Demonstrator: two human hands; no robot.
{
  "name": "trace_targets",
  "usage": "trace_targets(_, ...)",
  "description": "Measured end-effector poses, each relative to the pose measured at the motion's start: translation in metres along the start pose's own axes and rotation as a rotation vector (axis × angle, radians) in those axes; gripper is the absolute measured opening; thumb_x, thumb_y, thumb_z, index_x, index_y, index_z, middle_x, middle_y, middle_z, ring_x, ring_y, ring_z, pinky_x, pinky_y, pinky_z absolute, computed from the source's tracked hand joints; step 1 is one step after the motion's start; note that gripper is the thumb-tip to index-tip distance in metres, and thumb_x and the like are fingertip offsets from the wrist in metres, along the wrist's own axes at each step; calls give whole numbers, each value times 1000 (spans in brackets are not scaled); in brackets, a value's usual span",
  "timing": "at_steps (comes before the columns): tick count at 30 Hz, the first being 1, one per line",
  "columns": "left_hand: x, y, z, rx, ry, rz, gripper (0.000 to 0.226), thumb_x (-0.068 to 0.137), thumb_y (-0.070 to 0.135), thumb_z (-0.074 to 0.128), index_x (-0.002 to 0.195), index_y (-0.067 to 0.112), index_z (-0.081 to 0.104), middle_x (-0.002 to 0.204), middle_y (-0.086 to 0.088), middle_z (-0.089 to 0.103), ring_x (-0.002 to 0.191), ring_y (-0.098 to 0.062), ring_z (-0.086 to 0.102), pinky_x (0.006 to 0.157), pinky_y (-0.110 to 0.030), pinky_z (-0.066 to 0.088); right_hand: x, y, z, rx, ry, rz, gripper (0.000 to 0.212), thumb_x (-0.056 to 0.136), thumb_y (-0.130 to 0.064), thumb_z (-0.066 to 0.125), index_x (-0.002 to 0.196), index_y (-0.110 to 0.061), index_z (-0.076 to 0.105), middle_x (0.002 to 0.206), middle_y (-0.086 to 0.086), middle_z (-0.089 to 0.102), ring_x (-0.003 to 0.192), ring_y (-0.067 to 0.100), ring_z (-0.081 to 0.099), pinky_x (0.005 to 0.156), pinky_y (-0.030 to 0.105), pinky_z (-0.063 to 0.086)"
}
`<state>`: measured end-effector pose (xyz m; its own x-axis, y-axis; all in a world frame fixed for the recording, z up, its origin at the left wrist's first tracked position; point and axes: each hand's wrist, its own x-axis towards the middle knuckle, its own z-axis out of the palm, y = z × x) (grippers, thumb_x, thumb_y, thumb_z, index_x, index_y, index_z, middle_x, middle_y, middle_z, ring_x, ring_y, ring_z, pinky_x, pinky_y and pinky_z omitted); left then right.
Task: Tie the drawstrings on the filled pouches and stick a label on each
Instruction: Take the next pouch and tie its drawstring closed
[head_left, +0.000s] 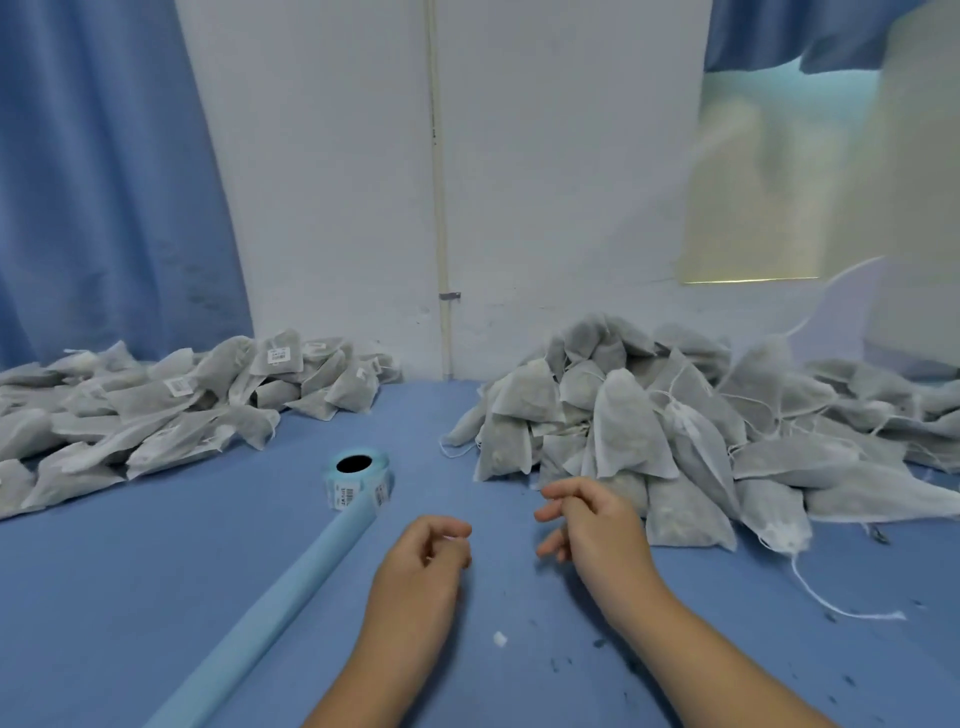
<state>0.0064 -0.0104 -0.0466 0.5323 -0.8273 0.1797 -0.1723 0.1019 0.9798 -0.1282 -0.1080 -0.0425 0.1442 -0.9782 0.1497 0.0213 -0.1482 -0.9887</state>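
Two heaps of pouches sit on the blue tabletop (156, 597). The labelled heap (171, 410) lies along the far left side, up to the far edge. These pouches look done, so I think they are put there to be out of the way. The unlabelled heap (649, 431) lies on the far right side, and its near pouches are just beside the right hand (592, 530). Their white strings hang loose, so I think they wait for their turn, close by and easy to grab. One loose string (826, 597) trails from this heap toward the near right edge. The label roll (358, 480) stands near the middle of the tabletop, between the two heaps, where either hand can get to it. Its blue backing strip (291, 587) runs from the roll toward the near edge. Both hands are over the middle, near the near edge, a little apart from each other. The right hand has its fingers loosely bent and holds nothing. The left hand (421, 566) has its fingers curled in to the thumb; I cannot tell if it pinches a small label. A little white scrap (500, 639) and dark crumbs (597, 644) lie near the arms. No pouch is in the hands, so the next job is likely to pick one from the right heap.
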Motion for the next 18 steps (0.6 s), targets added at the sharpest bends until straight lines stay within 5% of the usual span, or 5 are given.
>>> trace_targets(5, -9, -5, 50, 198, -49, 113, 25, 90, 7, 54, 84, 30, 63, 74, 8, 59, 56, 1, 50, 56, -9, 37, 19, -6, -33, -258, 314, -349, 14, 88, -19, 61, 98, -28, 57, 98, -7, 55, 76, 12, 59, 70, 28, 50)
trace_targets(7, -12, -12, 53, 295, -106, 205, 28, 88, 6, 57, 82, 33, 62, 77, 4, 58, 65, 3, 52, 64, -10, 39, 29, 1, -50, -429, 326, -330, 34, 83, -35, 69, 112, -30, 51, 108, -15, 44, 89, 11, 55, 78, 29, 46)
trace_targets(11, -12, -12, 47, 264, -107, 201, 30, 84, -1, 61, 77, 29, 65, 62, -1, 54, 53, 0, 49, 58, -8, 38, 44, 16, -71, -616, 297, -142, 66, 82, -54, 64, 135, -21, 43, 137, -3, 41, 120, 18, 48, 91, 32, 41)
trace_targets(15, -10, -10, 42, 282, -123, 185, 27, 84, 0, 61, 79, 26, 65, 63, 2, 53, 51, 0, 49, 58, -9, 39, 54, 7, -63, -344, 303, 17, 48, 78, -45, 65, 118, -20, 52, 109, 4, 64, 90, 27, 66, 78, 46, 57)
trace_targets(18, -11, -8, 43, 296, -145, 176, 26, 86, 2, 59, 81, 27, 63, 70, 2, 56, 50, 0, 47, 59, -10, 39, 52, 4, -61, -226, 327, 76, 18, 81, -26, 63, 95, -15, 57, 75, 7, 66, 60, 24, 60, 61, 41, 53)
